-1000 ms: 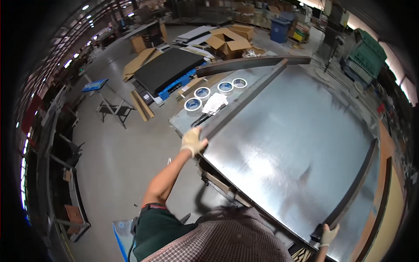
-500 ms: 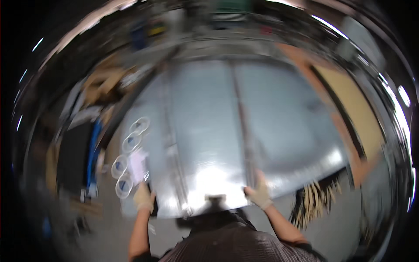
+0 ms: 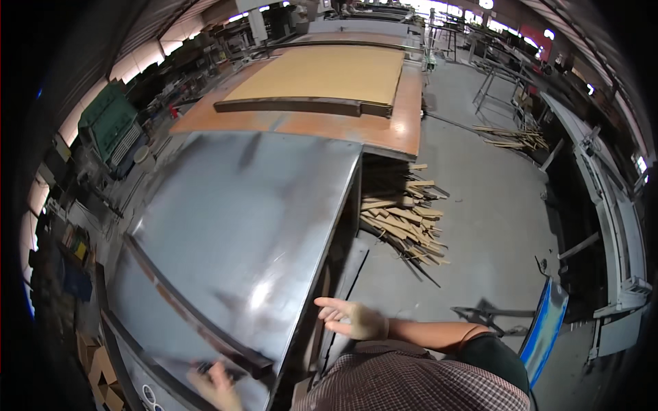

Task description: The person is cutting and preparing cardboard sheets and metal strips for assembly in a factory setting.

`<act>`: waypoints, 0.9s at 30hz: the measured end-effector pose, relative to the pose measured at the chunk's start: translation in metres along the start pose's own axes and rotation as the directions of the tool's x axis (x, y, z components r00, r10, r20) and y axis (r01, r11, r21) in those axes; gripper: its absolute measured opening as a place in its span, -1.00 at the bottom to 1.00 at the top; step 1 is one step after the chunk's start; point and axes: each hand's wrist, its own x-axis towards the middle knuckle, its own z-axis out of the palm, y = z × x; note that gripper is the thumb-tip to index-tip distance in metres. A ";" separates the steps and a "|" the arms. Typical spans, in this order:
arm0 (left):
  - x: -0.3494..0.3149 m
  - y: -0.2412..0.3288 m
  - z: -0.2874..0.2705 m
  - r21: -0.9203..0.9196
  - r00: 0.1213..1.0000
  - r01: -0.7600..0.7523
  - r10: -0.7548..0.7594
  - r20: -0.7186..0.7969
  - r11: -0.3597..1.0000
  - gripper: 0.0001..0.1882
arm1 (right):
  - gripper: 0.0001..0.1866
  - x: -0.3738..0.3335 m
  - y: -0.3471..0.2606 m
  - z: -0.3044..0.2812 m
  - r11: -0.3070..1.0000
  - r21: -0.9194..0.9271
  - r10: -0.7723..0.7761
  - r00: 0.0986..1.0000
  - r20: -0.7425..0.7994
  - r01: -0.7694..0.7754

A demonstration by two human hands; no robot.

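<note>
My left hand (image 3: 218,388), smeared by motion, is over the grey sheet-metal table top (image 3: 226,198) at the lower left. A small dark thing shows at its fingers, too blurred to name. Close by is the near end of a long dark metal bar (image 3: 199,315), which lies across the sheet. My right hand (image 3: 349,318), in a pale glove with bare fingertips, is just off the table's right edge. Its index finger points left, the other fingers are loosely bent, and nothing is in it.
A second dark bar (image 3: 147,359) lies further left. Clear rings (image 3: 149,395) sit at the bottom left. Ahead, a yellow board stack (image 3: 322,75) rests on an orange-brown table top (image 3: 408,123). Wood strips (image 3: 411,219) stick out beneath. A blue-edged panel (image 3: 545,322) stands at right.
The view has swung right, bringing the yellow boards ahead. My right hand has come off the metal sheet's near edge. My left hand has moved from beside the rings to near the bar's end.
</note>
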 end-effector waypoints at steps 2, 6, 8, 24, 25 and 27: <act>-0.043 0.034 0.138 -0.122 0.896 0.051 0.009 0.443 0.991 -0.62 | -0.19 -0.010 0.000 -0.048 0.996 0.009 -0.088 0.993 0.073 0.088; -0.113 0.036 0.329 -0.227 0.692 -0.049 0.197 0.695 0.973 -0.61 | -0.20 -0.030 -0.015 -0.140 0.887 -0.462 -0.023 0.995 -0.096 -0.024; -0.127 0.064 0.385 -0.222 0.549 -0.056 0.216 0.807 0.973 -0.65 | -0.23 -0.041 -0.002 -0.194 0.886 -0.453 0.000 0.975 -0.220 -0.102; -0.081 0.247 0.857 -0.333 0.137 -0.048 0.337 0.931 0.942 -0.74 | -0.57 -0.073 0.045 -0.697 0.882 -0.091 0.250 0.624 -0.740 -0.462; -0.082 0.269 0.877 -0.382 0.063 -0.189 0.399 0.915 0.905 -0.76 | -0.63 -0.077 0.047 -0.722 0.891 0.010 0.308 0.588 -0.748 -0.453; -0.081 0.276 0.932 -0.376 -0.056 -0.203 0.373 0.926 0.904 -0.75 | -0.72 -0.084 0.065 -0.777 0.885 0.160 0.397 0.528 -0.751 -0.438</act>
